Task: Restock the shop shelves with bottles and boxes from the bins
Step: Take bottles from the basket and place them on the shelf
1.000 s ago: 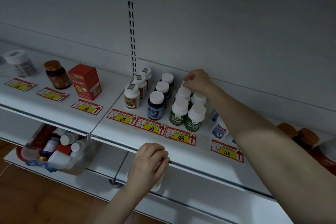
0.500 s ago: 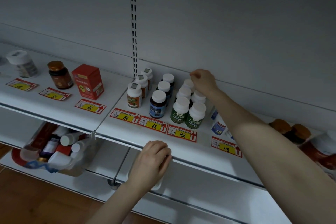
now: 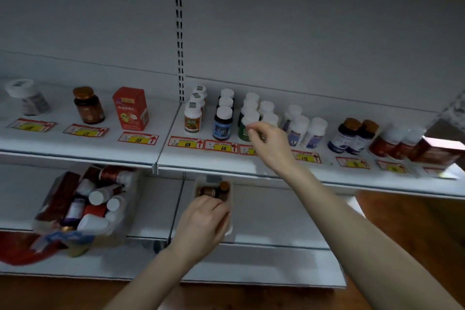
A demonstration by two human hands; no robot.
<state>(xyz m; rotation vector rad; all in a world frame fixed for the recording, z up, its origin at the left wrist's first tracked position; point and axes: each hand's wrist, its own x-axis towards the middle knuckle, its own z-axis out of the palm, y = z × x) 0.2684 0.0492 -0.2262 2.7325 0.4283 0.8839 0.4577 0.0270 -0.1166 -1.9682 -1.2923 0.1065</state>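
Sadly, both grips unreadable: left hand (image 3: 201, 219) over small bin (image 3: 213, 179), blurred right hand (image 3: 266, 143) beside green bottle (image 3: 243, 132).

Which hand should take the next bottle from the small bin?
Probably right: the right hand looks empty by the green bottles, while the left hand grips the small bin.

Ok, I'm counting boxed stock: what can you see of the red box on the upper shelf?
The red box is a small upright carton, cardboard by its look, closed, with a yellow strip and a pale picture on its front. It stands on the white shelf, right of the brown bottle, behind a price tag marked 68. Nothing else touches it.
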